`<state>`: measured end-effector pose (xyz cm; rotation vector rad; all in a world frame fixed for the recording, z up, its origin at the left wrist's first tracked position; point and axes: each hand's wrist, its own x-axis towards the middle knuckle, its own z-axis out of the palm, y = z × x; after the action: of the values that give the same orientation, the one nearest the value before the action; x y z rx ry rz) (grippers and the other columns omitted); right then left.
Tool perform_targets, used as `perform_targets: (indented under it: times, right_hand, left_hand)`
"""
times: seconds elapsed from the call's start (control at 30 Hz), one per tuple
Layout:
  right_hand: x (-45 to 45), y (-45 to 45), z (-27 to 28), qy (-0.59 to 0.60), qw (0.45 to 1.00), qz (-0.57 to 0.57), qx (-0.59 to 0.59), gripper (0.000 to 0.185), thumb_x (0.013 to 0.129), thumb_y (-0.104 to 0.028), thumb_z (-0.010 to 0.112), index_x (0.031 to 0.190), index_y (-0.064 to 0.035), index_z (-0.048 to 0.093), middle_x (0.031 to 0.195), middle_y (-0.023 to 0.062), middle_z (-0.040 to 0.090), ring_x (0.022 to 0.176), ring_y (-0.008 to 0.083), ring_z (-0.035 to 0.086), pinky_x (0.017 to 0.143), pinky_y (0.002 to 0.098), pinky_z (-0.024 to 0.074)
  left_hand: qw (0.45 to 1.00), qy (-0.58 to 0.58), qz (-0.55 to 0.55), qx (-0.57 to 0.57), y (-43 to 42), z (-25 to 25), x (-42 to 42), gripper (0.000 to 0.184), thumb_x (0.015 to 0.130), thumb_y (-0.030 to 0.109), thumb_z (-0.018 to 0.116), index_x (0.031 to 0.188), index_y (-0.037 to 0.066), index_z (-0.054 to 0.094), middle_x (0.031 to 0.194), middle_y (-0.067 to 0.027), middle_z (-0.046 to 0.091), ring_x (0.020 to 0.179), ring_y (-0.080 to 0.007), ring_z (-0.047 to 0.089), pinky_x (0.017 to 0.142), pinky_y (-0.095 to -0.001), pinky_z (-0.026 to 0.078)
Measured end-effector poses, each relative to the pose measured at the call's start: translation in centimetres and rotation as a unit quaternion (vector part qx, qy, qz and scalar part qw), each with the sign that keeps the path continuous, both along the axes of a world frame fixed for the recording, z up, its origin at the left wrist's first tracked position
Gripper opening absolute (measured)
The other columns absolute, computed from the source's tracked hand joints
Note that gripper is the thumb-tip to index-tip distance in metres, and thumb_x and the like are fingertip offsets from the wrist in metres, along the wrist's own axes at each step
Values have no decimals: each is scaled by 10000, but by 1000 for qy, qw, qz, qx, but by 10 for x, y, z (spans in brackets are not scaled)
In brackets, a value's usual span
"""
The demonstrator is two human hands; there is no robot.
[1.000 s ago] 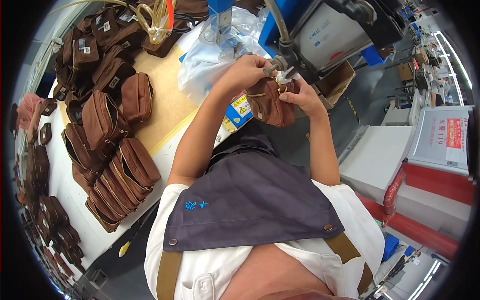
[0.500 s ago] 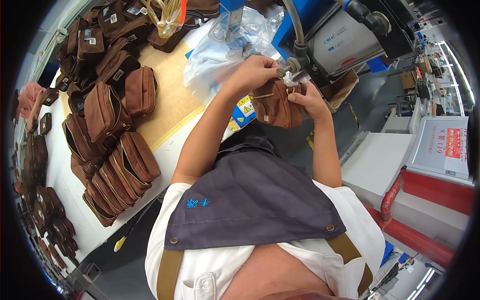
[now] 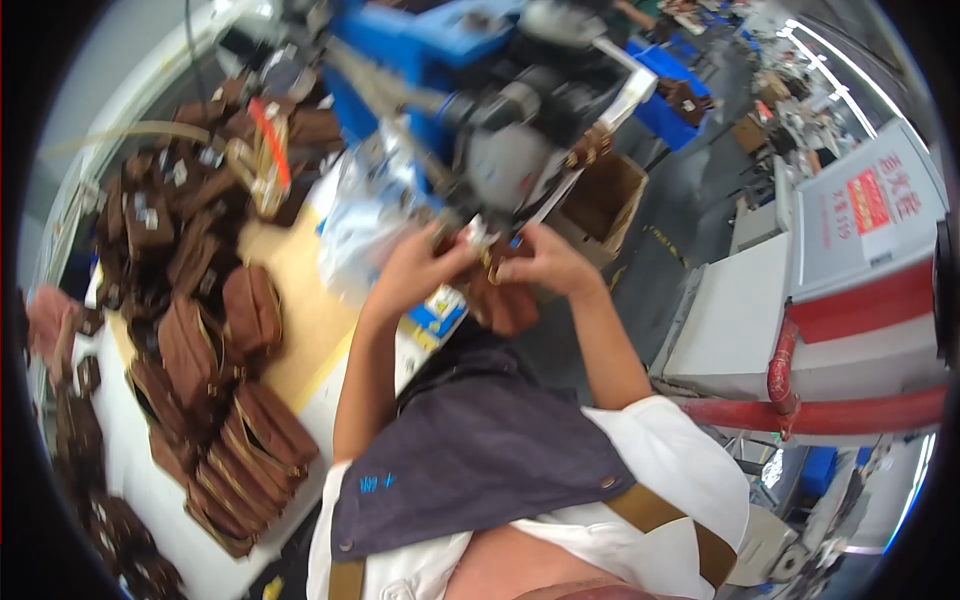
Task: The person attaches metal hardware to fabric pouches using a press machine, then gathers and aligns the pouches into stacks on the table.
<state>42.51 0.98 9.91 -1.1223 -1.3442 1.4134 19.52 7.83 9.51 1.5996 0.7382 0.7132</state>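
Note:
A small brown zippered bag (image 3: 505, 306) hangs beneath the head of a blue and grey machine (image 3: 500, 165). My left hand (image 3: 413, 272) pinches the bag's upper left edge, close to a crumpled white wrapping (image 3: 478, 236) at the machine's tip. On the other side, my right hand (image 3: 556, 264) grips the upper right edge near a gold-coloured metal fitting. Motion blur smears the machine and the fingertips, so the exact contact with the tool is hard to see.
Several brown bags (image 3: 245, 440) stand in rows on the table (image 3: 345, 400) at left, with a darker pile (image 3: 165, 215) behind. Clear plastic (image 3: 365, 225) lies beside the machine. A cardboard box (image 3: 605, 205) is beyond it. Another person (image 3: 55, 325) is at far left.
The view has turned, so the machine, hands and bag appear lower and further left. Both hands stay on the bag at the machine's tip.

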Motion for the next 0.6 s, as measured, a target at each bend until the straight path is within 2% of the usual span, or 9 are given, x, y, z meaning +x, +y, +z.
perform_targets:
  times: [0.07, 0.13, 0.23, 0.27, 0.33, 0.4, 0.53, 0.57, 0.6]
  right_hand:
    - [2, -9, 12, -30, 999, 33, -6, 797, 751, -147, 844, 1428, -23, 443, 1205, 39, 592, 1129, 130, 560, 950, 320, 489]
    - [6, -18, 22, -87, 994, 70, -3, 852, 762, -169, 850, 1463, -14, 393, 1157, 39, 572, 1091, 133, 559, 915, 308, 498]
    - [10, -31, 38, -197, 975, 87, 56, 967, 760, -379, 850, 1505, -28, 343, 1192, 129, 570, 1078, 230, 597, 946, 347, 480]
    - [12, -33, 34, -213, 965, 74, 130, 985, 749, -435, 845, 1502, -40, 347, 1174, 152, 598, 1086, 292, 605, 964, 373, 475]
    - [9, -44, 43, -307, 934, 36, 182, 876, 744, -394, 822, 1447, -55, 426, 1192, 184, 606, 1109, 339, 597, 979, 396, 471]
    - [12, -46, 42, -303, 938, 30, 165, 740, 726, -327, 782, 1358, -55, 509, 1171, 184, 619, 1090, 341, 611, 959, 401, 486]
    - [19, -49, 56, -308, 937, -49, 156, 516, 684, -221, 688, 1167, -47, 631, 1061, 161, 666, 997, 315, 655, 895, 388, 522]
    - [29, -48, 58, -288, 937, -71, 184, 456, 672, -202, 677, 1094, -31, 654, 978, 149, 688, 913, 308, 674, 846, 374, 539]
    - [44, -45, 57, -261, 943, -82, 187, 428, 684, -184, 673, 1085, -33, 663, 969, 132, 696, 892, 252, 682, 827, 351, 538]
  left_hand:
    - [999, 19, -35, -19, -12, 7, -5, 238, 892, 223, 739, 926, 14, 629, 764, -8, 636, 721, -43, 550, 638, -259, 481]
    - [995, 47, -45, 70, -33, 35, -4, 213, 848, 166, 768, 895, 23, 618, 738, -9, 638, 695, -46, 563, 629, -246, 478]
    - [999, 22, 27, 31, -53, 33, 17, 194, 809, 113, 767, 861, 19, 606, 726, -38, 657, 678, -74, 603, 624, -247, 481]
    - [997, 16, 64, 35, -59, 33, 26, 188, 804, 111, 762, 851, 17, 606, 734, -51, 671, 683, -85, 626, 627, -252, 486]
    - [993, -10, 91, 74, -69, 35, 41, 157, 837, 83, 741, 878, 3, 613, 766, -76, 695, 706, -107, 662, 639, -262, 505]
    - [991, 3, 81, 108, -71, 44, 48, 149, 860, 54, 727, 906, 1, 596, 795, -70, 698, 718, -86, 648, 653, -249, 515]
    - [958, 9, 60, 282, -66, 44, 55, 161, 842, 55, 746, 937, 14, 623, 932, -115, 727, 823, -256, 704, 736, -335, 538]
    - [944, -21, 61, 324, -63, 41, 55, 147, 821, 40, 747, 922, 36, 640, 957, -117, 718, 852, -328, 673, 758, -386, 523]
    - [929, 10, 93, 357, -61, 33, 51, 139, 818, 31, 743, 915, 39, 643, 943, -115, 712, 840, -328, 666, 750, -392, 516]
